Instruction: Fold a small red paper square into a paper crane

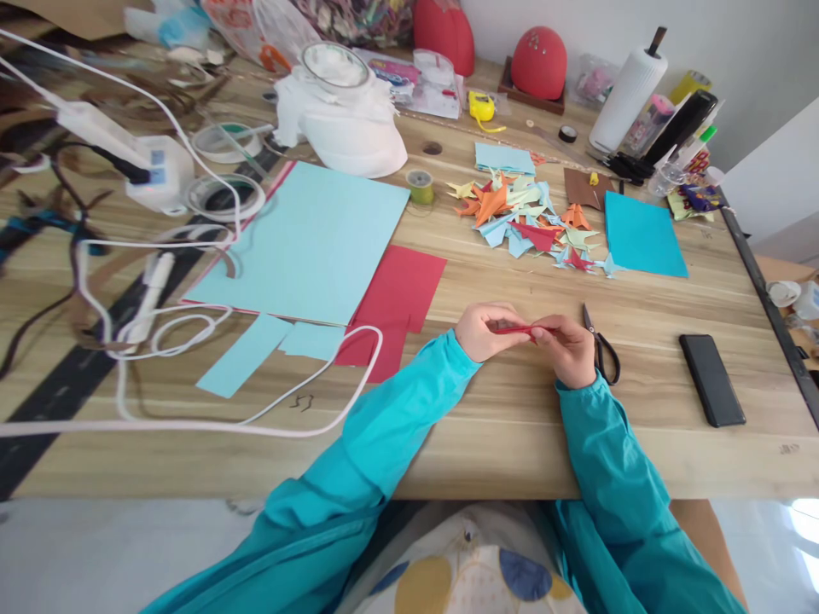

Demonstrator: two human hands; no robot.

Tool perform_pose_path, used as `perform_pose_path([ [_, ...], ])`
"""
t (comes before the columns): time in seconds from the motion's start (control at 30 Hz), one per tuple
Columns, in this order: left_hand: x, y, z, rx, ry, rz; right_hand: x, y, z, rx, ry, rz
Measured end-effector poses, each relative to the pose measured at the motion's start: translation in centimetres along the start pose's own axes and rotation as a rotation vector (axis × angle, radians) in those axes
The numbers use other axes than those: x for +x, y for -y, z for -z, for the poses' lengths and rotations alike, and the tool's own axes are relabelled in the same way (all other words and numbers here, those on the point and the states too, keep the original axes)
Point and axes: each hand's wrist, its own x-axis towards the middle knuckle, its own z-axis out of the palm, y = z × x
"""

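A small piece of folded red paper point(514, 330) is pinched between my two hands above the table's front half. My left hand point(481, 331) grips its left end, and my right hand point(566, 348) closes on the right end with thumb and fingertips. Part of the paper is hidden by the fingers. Black-handled scissors point(600, 343) lie right beside my right hand. Beyond the hands is a pile of folded paper cranes point(491, 205) in orange, blue, red and pale green. Red paper sheets point(409, 286) lie left of my left hand, partly under large light blue sheets point(313, 239).
A black phone point(712, 379) lies at the right. Bright blue paper point(645, 234) sits behind it. At the left are a looping white cable point(256, 431), a power strip point(108, 128) and tape rolls point(223, 198). Light blue strips point(243, 356) and a thread spool point(421, 186) lie nearby.
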Motion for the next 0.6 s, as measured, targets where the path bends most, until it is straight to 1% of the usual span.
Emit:
perform_pose_path([
  [0.27, 0.07, 0.29, 0.08, -0.001, -0.010, -0.059, 0.08, 0.01, 0.07, 0.092, 0.012, 0.011],
  [0.47, 0.12, 0.69, 0.24, -0.012, 0.002, -0.060, 0.07, -0.03, 0.19, 0.023, 0.020, 0.006],
  [0.6, 0.09, 0.58, 0.22, -0.012, -0.001, -0.065, 0.10, 0.05, 0.27, 0.027, 0.050, -0.005],
])
